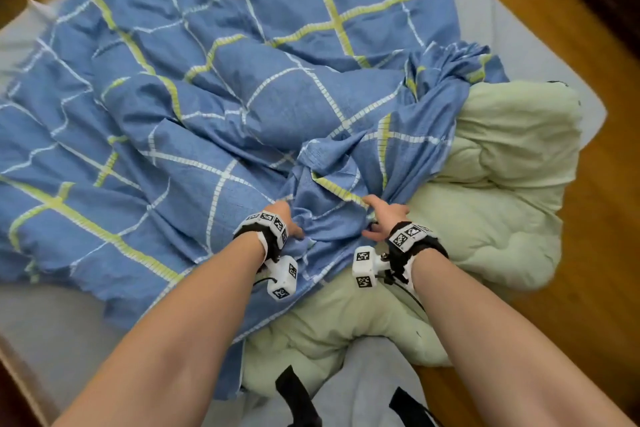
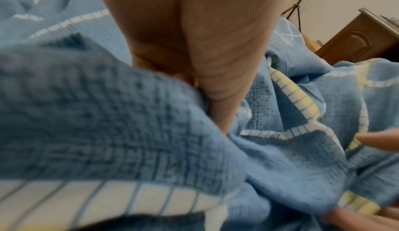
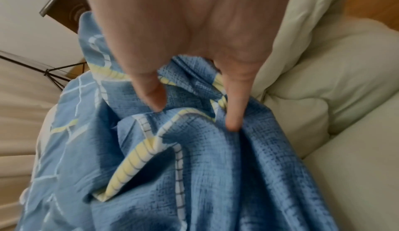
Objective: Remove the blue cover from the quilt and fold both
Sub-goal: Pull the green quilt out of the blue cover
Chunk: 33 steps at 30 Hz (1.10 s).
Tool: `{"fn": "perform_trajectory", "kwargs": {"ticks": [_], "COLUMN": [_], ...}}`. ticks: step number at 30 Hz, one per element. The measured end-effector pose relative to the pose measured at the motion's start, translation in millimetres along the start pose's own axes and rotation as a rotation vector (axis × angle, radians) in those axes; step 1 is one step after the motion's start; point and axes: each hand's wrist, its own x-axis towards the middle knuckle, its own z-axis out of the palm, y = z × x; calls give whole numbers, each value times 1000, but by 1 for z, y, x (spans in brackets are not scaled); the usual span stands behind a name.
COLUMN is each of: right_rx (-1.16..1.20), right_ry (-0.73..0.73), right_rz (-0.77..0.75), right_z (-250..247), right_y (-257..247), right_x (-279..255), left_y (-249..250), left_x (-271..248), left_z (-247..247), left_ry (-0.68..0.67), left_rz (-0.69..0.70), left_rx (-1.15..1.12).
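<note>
The blue cover [image 1: 207, 80], checked with white and yellow lines, lies crumpled over most of the bed. The pale green quilt [image 1: 502, 184] shows bare at the right and near edge, out of the cover's opening. My left hand [image 1: 294, 227] and right hand [image 1: 375, 215] sit close together at the middle, each gripping a bunch of the cover's gathered edge. In the left wrist view my left hand [image 2: 200, 89] pinches a fold of the cover [image 2: 108, 123]. In the right wrist view my right hand [image 3: 194, 113] digs thumb and fingers into the cover [image 3: 205, 175], beside the quilt [image 3: 323, 81].
A grey sheet [image 1: 52, 322] covers the mattress, bare at the near left. Wooden floor [image 1: 595, 253] runs along the right of the bed. Two black straps [image 1: 298, 395] hang at the bottom. A wooden cabinet [image 2: 356, 43] and a tripod [image 2: 298, 13] stand beyond the bed.
</note>
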Motion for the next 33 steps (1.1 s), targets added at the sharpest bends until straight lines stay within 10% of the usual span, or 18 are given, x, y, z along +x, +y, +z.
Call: {"fn": "perform_trajectory", "kwargs": {"ticks": [13, 20, 24, 33], "right_rx": [-92, -280, -455, -936], "right_ry": [-648, -546, -300, -441], "right_rz": [-301, -327, -303, -211], "right_z": [162, 157, 112, 103], "right_y": [-63, -3, 75, 290], "right_x": [-126, -131, -126, -143], "left_y": [-131, -172, -198, -294], "left_x": [-143, -152, -158, -169], "left_z": [-150, -64, 12, 220], "left_ry": [1015, 733, 562, 239], "left_rz": [-393, -127, -223, -385], "left_rx": [-296, -523, -441, -727]}}
